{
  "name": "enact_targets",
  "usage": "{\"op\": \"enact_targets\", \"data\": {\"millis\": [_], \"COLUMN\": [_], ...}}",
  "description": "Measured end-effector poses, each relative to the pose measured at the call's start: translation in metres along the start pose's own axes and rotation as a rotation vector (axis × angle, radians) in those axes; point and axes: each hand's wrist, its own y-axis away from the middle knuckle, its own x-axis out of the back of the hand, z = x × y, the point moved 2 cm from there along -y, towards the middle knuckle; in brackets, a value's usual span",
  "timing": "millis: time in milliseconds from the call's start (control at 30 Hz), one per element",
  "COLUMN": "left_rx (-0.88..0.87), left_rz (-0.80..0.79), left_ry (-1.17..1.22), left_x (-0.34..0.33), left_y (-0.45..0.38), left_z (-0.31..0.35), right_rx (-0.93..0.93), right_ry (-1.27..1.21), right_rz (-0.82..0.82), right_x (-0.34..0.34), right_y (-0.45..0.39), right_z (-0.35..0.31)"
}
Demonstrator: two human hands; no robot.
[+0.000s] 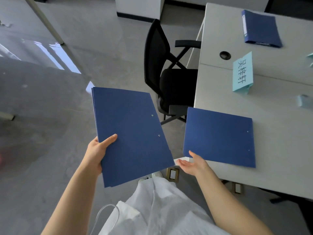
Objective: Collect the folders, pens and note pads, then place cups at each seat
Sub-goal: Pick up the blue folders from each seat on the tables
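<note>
Several stiff, light folders pinched in left hand, right hand open beneath near corner of surface folder, ready for corner-edge pinch.

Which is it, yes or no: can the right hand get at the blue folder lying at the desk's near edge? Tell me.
Probably yes. The right hand is open at the near edge of the folder on the desk, which overhangs the desk edge; nothing lies between them.
</note>
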Motion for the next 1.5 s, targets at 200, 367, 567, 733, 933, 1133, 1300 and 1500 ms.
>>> {"op": "enact_targets", "data": {"millis": [200, 367, 567, 733, 933, 1133, 1300, 1500], "left_rx": [0.009, 0.021, 0.023, 0.015, 0.011, -0.011, -0.021, -0.036], "left_rz": [-0.015, -0.022, -0.042, -0.065, -0.098, -0.111, -0.091, -0.021], "left_ry": [-0.023, -0.03, -0.034, -0.034, -0.036, -0.032, -0.006, 0.011], "left_x": [-0.002, -0.002, -0.003, -0.01, -0.02, -0.031, -0.034, -0.036], "left_y": [-0.004, -0.005, -0.004, -0.005, -0.007, -0.009, -0.007, -0.004], "left_z": [0.003, 0.003, 0.008, 0.015, 0.02, 0.029, 0.041, 0.055], "right_rx": [0.018, 0.09, 0.34, 0.495, 0.507, 0.461, 0.486, 0.508], "right_ry": [-0.173, -0.264, -0.386, -0.485, -0.371, -0.052, 0.337, 0.77], "right_rz": [-0.043, -0.072, -0.093, -0.204, -0.412, -0.614, -0.697, -0.775], "right_x": [-0.014, -0.017, -0.007, -0.007, -0.012, -0.023, -0.031, -0.051], "right_y": [-0.007, -0.01, 0.0, 0.046, 0.088, 0.105, 0.108, 0.111], "right_z": [-0.001, -0.004, -0.016, -0.012, 0.001, 0.002, -0.03, -0.068]}}
